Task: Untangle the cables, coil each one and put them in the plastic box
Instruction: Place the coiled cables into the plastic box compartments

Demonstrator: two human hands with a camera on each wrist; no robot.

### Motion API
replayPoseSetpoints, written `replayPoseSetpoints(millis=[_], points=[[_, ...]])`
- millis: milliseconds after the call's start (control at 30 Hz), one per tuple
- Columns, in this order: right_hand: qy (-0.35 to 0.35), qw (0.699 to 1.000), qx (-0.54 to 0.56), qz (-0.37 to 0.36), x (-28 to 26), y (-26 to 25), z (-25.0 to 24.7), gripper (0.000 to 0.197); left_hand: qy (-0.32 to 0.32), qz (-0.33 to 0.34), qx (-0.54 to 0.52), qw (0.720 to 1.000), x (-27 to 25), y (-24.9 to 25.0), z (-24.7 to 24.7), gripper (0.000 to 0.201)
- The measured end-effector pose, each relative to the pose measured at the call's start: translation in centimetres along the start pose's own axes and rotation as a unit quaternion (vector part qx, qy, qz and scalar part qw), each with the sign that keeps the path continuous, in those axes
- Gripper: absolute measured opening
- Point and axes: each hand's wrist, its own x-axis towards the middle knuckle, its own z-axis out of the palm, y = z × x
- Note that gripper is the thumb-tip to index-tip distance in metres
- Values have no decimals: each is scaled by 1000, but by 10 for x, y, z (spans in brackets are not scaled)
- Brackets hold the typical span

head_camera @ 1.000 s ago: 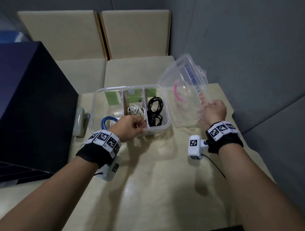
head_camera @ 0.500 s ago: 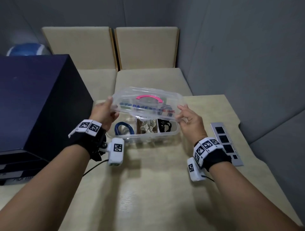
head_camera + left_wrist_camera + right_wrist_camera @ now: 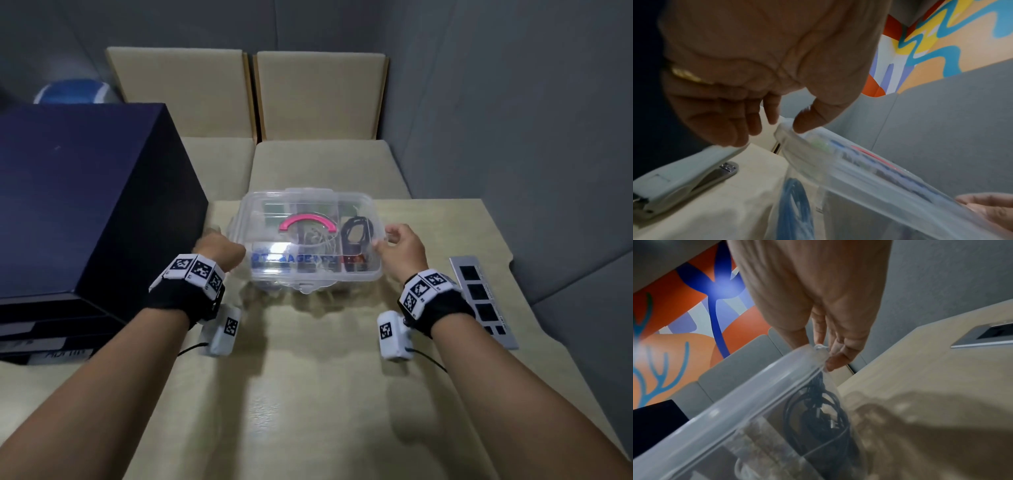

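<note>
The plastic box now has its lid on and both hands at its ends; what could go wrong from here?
1. The lid may sit unlatched; the front clasp looks unpressed.
2. The black cable coil rises near the lid and might get pinched.
3. The left hand could knock the stapler beside the plastic box.

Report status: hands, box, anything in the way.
Left hand and right hand at the ends of the plastic box, fingers loose, no firm grip. Lid on, cables coiled inside. Stapler beside box, not blocking.
</note>
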Motion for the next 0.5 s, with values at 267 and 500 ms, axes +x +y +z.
replayPoseSetpoints(millis=[267,500], points=[[9,1000,-10,6,13,-13,0,42,40,58,-100,992,16,6,0,43],[20,998,12,67,21,-14,-7,42,48,44,-140,988,19,5,6,39]])
